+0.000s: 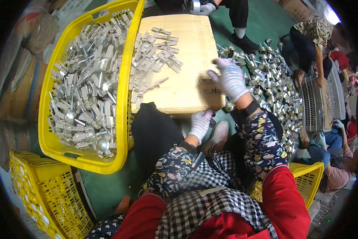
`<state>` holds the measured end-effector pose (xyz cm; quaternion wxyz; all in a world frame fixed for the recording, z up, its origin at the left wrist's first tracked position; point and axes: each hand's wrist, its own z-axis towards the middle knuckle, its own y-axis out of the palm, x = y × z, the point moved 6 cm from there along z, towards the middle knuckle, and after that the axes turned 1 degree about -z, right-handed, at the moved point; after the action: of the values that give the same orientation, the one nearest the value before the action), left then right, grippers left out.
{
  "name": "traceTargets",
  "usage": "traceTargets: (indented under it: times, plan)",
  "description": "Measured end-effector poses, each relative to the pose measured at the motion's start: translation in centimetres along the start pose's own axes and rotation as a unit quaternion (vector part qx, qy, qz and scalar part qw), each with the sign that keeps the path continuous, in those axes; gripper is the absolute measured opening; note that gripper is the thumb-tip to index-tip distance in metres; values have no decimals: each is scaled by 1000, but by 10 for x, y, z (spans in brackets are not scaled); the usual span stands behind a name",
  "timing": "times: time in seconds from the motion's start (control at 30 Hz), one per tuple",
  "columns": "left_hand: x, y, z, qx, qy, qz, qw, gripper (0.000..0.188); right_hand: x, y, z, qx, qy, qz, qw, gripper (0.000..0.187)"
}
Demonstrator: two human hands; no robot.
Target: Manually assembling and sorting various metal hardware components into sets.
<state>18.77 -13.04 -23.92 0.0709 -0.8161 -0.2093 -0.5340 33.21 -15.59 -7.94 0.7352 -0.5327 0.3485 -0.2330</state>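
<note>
My left hand (200,125), in a striped knit glove, is at the near edge of a cardboard sheet (179,93). Its fingers are closed round something small and dark, mostly hidden. Above the sheet's right edge is my right hand (231,79), gloved likewise, with thumb and fingers apart and slightly smeared by motion. A dark blur shows on the cardboard below it; I cannot tell whether it is a part or a shadow. Loose grey lever-shaped parts (157,53) lie across the sheet's left half. Beyond my right hand, many shiny metal pieces with dark round ends (270,85) cover the floor.
A yellow basket (125,79) full of grey and clear parts stands against the sheet's left side. Another yellow basket (61,191) is at lower left, a third (306,179) at lower right. A co-worker's shoe (244,42) is beyond the sheet; others work beside white crates (314,103).
</note>
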Motion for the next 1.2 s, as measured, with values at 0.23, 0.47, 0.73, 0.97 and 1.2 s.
traceTargets:
  times: [0.23, 0.47, 0.73, 0.97, 1.2]
  plan:
    - [-169, -11, 88, -1, 195, 8, 981, 32, -170, 96, 18, -74, -202, 36, 976, 19]
    - [-84, -5, 36, -48, 221, -254, 941, 29, -126, 56, 29, -121, -205, 93, 967, 23]
    - [6, -6, -13, -1, -66, -130, 989, 30, 68, 62, 39, -163, 105, 367, 910, 27]
    - [6, -5, -12, 13, -47, -104, 993, 31, 80, 82, 24, -155, 192, 391, 887, 21]
    - [1, -6, -10, 8, -46, -92, 995, 33, 84, 92, 24, -152, 211, 382, 887, 19]
